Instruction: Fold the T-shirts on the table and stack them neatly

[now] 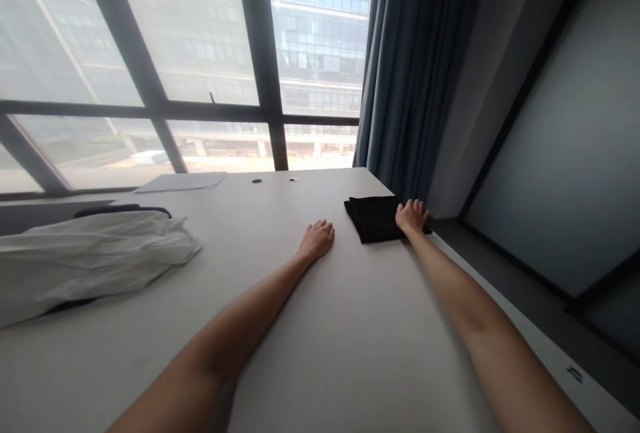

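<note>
A folded black cloth [373, 218] lies near the far right corner of the pale table [320, 326]. My right hand [411, 215] rests flat on the cloth's right edge, fingers spread, holding nothing. My left hand [317, 239] lies palm down on the bare tabletop just left of the cloth, apart from it, with its fingers loosely curled and nothing in them. Both arms stretch forward across the table.
A crumpled white garment [90, 256] lies at the left over something dark. A flat grey sheet [183, 182] sits at the far edge by the window. A blue curtain [415, 66] hangs behind the far right corner. The table's right edge drops off beside my right arm.
</note>
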### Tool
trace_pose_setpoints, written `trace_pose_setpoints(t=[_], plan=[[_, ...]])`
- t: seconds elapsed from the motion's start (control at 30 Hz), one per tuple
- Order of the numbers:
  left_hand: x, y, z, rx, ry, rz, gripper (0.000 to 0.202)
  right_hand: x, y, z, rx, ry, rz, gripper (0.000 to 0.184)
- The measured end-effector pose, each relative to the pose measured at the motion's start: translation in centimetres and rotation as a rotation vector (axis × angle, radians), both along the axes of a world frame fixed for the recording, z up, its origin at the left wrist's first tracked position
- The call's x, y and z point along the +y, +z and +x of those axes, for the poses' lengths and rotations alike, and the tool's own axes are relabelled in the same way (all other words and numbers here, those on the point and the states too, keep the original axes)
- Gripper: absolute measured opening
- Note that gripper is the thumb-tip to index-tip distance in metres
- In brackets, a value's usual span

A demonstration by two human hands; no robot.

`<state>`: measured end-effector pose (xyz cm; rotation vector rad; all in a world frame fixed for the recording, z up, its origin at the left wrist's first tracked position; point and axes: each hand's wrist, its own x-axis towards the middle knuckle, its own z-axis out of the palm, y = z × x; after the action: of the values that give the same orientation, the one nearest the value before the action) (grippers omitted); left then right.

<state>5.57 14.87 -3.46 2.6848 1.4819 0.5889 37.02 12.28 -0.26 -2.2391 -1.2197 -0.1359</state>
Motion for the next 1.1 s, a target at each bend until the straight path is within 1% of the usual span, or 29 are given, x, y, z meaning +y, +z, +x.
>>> trace_pose_setpoints(t=[0.07,0.2,0.27,0.33,0.4,0.47,0.53,0.67,0.77,0.83,0.97,1.1], plan=[[-0.1,0.0,0.0,0.005,-0.001,0.008,0.034,1.1,0.4,-2.3,-0.028,0.092,0.007,0.057],[-0.1,0.0,0.0,0.010,0.000,0.023,0.032,3.1,0.8,-8.8,-0.126,0.363,-0.034,0.058],[-0.1,-0.1,0.0,0.012,0.002,0.030,0.031,3.9,0.9,-11.8,-0.205,0.463,-0.076,0.059],[-0.1,-0.1,0.0,0.013,0.002,0.035,0.030,4.8,0.8,-14.0,-0.248,0.491,-0.153,0.058],[-0.2,-0.2,-0.1,0.015,0.002,0.037,0.030,5.6,0.6,-15.2,-0.244,0.460,-0.226,0.055],[-0.2,-0.2,-0.1,0.013,0.002,0.036,0.031,6.2,0.3,-15.7,-0.212,0.391,-0.256,0.050],[-0.3,-0.1,-0.1,0.008,0.001,0.031,0.032,6.7,0.1,-15.5,-0.177,0.317,-0.258,0.050],[-0.5,-0.1,0.0,-0.012,0.001,0.008,0.033,7.2,0.4,-14.4,-0.136,0.221,-0.231,0.058],[-0.5,-0.1,0.1,-0.027,0.002,-0.007,0.034,7.5,0.8,-13.5,-0.129,0.167,-0.162,0.064],[-0.5,0.0,0.2,-0.032,0.002,-0.012,0.034,7.6,0.6,-13.1,-0.131,0.199,-0.138,0.065],[-0.6,0.1,0.2,-0.033,-0.003,-0.012,0.033,7.9,-0.4,-13.4,-0.127,0.361,-0.232,0.061],[-0.6,0.1,0.1,-0.039,-0.007,-0.019,0.031,8.1,-0.8,-14.1,-0.144,0.433,-0.249,0.062]])
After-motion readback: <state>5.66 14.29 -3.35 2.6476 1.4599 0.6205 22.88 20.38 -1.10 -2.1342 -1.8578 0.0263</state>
